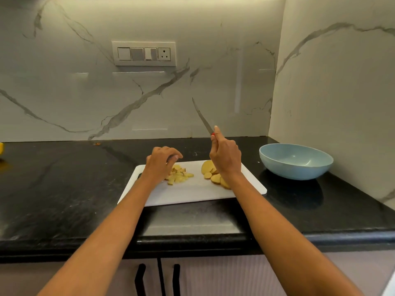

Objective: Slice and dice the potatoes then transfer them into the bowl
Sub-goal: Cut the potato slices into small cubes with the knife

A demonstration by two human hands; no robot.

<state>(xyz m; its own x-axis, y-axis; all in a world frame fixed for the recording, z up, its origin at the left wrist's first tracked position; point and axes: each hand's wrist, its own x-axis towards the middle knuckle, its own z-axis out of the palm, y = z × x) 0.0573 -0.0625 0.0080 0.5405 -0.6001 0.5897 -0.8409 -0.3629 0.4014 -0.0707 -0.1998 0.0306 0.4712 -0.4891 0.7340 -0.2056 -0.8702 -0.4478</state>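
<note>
A white cutting board (pixel 192 193) lies on the black counter. A pile of diced potato (pixel 180 175) sits on its left part, and round potato slices (pixel 210 170) lie on its right part. My left hand (pixel 161 163) hovers over the diced pile with fingers curled, touching or just above the pieces. Above the slices, my right hand (pixel 225 155) grips a knife (pixel 202 117) with a red handle, blade pointing up and away. To the right of the board stands a light blue bowl (pixel 296 161) with nothing in it.
The black counter (pixel 64 189) runs left to a yellow object (pixel 1 148) at the frame edge. Marble walls close the back and right side behind the bowl. A switch panel (pixel 144 54) is on the back wall. Cabinet handles (pixel 140 276) show below the counter edge.
</note>
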